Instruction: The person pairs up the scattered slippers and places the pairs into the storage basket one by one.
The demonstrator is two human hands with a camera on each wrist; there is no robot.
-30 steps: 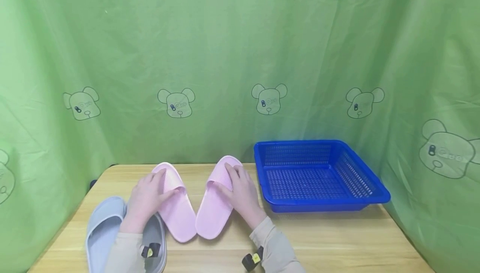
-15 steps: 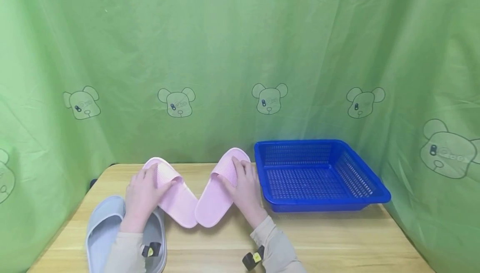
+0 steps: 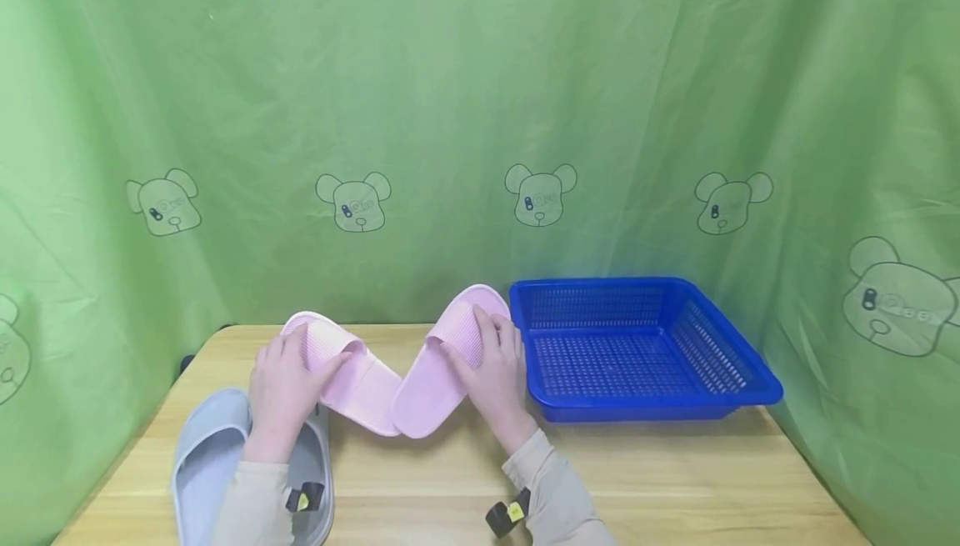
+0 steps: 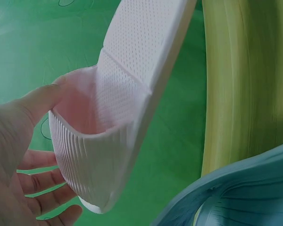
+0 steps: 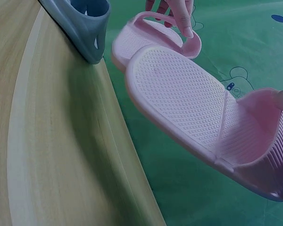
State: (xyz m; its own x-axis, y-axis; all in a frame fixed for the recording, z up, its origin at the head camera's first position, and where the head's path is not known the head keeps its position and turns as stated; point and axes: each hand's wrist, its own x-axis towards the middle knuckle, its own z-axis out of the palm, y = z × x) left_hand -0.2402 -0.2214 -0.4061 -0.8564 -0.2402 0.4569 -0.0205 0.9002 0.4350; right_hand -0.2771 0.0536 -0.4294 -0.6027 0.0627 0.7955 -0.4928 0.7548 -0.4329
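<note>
Two pink slide slippers are held up off the table, toes toward the back and heels meeting in the middle. My left hand (image 3: 283,388) pinches the ribbed strap of the left pink slipper (image 3: 367,392), its thumb inside the opening, as the left wrist view shows. With thumb and fingers, my right hand (image 3: 497,379) grips the strap of the right pink slipper (image 3: 426,392). In the right wrist view, the right slipper's heel (image 5: 160,75) overlaps the left slipper (image 5: 127,44), and a shadow falls on the wood below.
A pair of grey-blue slippers, one (image 3: 202,471) beside the other (image 3: 317,463), lies at the front left, partly under my left forearm. A blue mesh basket (image 3: 652,402) stands at the back right of the wooden table (image 3: 420,500). Green curtain (image 3: 450,112) encloses the back and sides.
Both pink slippers have risen off the table, their toes spreading apart and their heels moving up and back. The hands have shifted slightly outward with them.
</note>
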